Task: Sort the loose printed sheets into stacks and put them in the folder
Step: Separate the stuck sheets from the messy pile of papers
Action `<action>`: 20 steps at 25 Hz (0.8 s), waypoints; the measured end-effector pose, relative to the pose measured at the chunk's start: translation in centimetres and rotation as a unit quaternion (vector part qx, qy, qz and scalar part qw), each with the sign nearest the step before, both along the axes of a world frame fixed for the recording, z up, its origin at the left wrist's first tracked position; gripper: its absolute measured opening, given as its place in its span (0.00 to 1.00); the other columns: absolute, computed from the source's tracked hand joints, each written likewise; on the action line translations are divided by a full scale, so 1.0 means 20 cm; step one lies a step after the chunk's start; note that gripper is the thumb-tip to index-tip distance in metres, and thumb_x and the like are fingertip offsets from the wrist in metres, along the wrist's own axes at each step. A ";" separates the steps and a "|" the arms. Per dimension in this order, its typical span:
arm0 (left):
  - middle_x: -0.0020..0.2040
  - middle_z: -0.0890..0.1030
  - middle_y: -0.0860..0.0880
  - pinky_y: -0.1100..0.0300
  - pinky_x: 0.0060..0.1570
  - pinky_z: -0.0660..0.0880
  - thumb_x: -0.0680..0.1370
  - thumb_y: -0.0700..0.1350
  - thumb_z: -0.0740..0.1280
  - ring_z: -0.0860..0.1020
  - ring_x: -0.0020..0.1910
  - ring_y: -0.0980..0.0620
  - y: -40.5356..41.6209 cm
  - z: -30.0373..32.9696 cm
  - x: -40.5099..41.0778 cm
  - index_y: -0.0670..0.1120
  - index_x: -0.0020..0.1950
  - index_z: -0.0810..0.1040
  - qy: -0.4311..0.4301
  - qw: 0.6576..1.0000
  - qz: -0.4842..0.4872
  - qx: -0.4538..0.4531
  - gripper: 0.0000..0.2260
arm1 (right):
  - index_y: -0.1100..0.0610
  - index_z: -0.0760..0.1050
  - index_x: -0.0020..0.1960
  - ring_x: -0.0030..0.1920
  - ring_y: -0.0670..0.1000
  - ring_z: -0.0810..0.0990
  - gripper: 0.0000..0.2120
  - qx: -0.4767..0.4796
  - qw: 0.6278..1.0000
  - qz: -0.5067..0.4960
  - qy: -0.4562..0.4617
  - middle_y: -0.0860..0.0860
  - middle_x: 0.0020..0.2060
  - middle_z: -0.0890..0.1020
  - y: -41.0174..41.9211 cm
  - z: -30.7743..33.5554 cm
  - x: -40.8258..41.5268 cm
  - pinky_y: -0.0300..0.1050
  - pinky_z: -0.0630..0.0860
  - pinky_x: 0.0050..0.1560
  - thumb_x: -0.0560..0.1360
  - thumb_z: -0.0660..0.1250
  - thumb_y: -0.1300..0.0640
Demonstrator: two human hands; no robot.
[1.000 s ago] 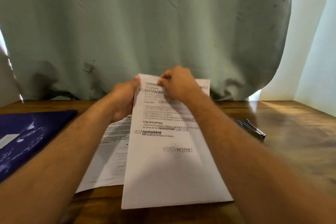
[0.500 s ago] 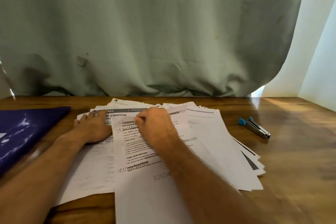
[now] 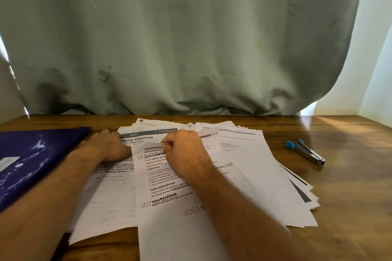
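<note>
Loose white printed paper sheets [image 3: 244, 176] lie fanned on the brown wooden table [image 3: 350, 207]. Left hand [image 3: 110, 146] rests flat, fingers relaxed, on the sheets. Right hand [image 3: 184, 150] apparently pinches the top sheet's curled upper edge. Glossy dark-blue folder [image 3: 31, 159] lies closed at left; blue-and-metal stapler [image 3: 305, 151] lies well apart at right.

I take the spread of printed sheets [image 3: 244, 176] as my landmark. Left of it the blue folder [image 3: 31, 161] lies flat, leaving only a thin strip of counter [image 3: 350, 207] between them, and my left hand [image 3: 108, 146] rests across that strip. Right of the sheets there is bare wood, broken only by the stapler [image 3: 305, 151], which sits well apart from the paper edge. Behind the sheets a narrow band of counter runs to the hanging curtain [image 3: 180, 38], which closes that side off.
</note>
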State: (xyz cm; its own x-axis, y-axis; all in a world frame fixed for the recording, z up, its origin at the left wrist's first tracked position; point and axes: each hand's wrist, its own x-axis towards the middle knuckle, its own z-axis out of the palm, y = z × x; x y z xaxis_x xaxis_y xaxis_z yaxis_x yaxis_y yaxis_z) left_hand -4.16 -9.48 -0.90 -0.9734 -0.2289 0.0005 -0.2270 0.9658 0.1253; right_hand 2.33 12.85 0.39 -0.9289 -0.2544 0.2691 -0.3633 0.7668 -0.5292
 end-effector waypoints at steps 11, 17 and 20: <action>0.72 0.75 0.44 0.46 0.71 0.67 0.75 0.67 0.67 0.73 0.69 0.42 0.00 -0.06 0.03 0.49 0.77 0.65 0.140 0.985 -0.025 0.095 0.37 | 0.50 0.82 0.56 0.46 0.47 0.80 0.09 -0.040 0.998 -0.047 0.016 0.48 0.48 0.83 -0.09 0.07 -0.17 0.43 0.81 0.51 0.80 0.65 0.53; 0.61 0.81 0.50 0.49 0.60 0.78 0.72 0.46 0.78 0.80 0.57 0.50 0.00 0.01 0.05 0.50 0.67 0.76 0.293 0.901 -0.022 0.319 0.25 | 0.49 0.79 0.62 0.47 0.46 0.78 0.13 -0.043 0.997 -0.059 0.019 0.48 0.54 0.81 -0.18 -0.03 -0.25 0.38 0.79 0.50 0.80 0.65 0.51; 0.53 0.84 0.52 0.51 0.52 0.82 0.73 0.43 0.77 0.83 0.48 0.53 -0.04 0.01 0.04 0.51 0.56 0.80 0.300 0.874 0.003 0.383 0.14 | 0.48 0.79 0.62 0.46 0.45 0.76 0.12 -0.016 0.998 -0.053 0.037 0.47 0.54 0.82 -0.18 -0.07 -0.26 0.36 0.74 0.48 0.80 0.64 0.50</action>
